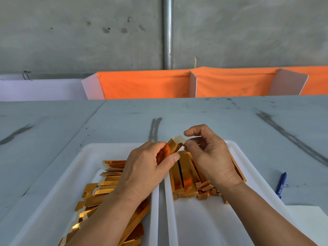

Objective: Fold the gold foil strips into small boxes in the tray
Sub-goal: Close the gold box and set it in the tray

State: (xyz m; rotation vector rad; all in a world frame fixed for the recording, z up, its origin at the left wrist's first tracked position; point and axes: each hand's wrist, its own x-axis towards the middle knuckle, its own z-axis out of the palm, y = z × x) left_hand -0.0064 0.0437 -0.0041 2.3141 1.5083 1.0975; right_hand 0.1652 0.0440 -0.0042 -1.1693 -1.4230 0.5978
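Head view: my eye goes first to the half-folded box (174,145), a narrow sleeve of shiny gold foil card with sharp creases. Its far end is open, with a pale flap standing up. It is held in the air above the far edge of the two trays, about over the gap between them.

The left hand (142,171) grips the near end of it, thumb along one side and fingers curled round the other, so the sleeve slants up and away from the palm. The right hand (209,157) meets the open end. Its thumb tip sits against the pale flap and its fingers are curled in tight, with the forefinger arched above. I read that as a narrow pinch on the flap, though I cannot tell which finger backs the thumb.

Under the left wrist, flat gold strips (106,189) lie fanned in a loose heap down the left tray (85,157), reaching its near edge. Under the right hand, the finished boxes (186,176) are piled at the far end of the right tray (204,224).

Both white trays sit side by side on the grey worktop (195,114). A blue pen (281,184) lies on it just beside the right tray's right edge, with a white sheet (308,215) near the corner.
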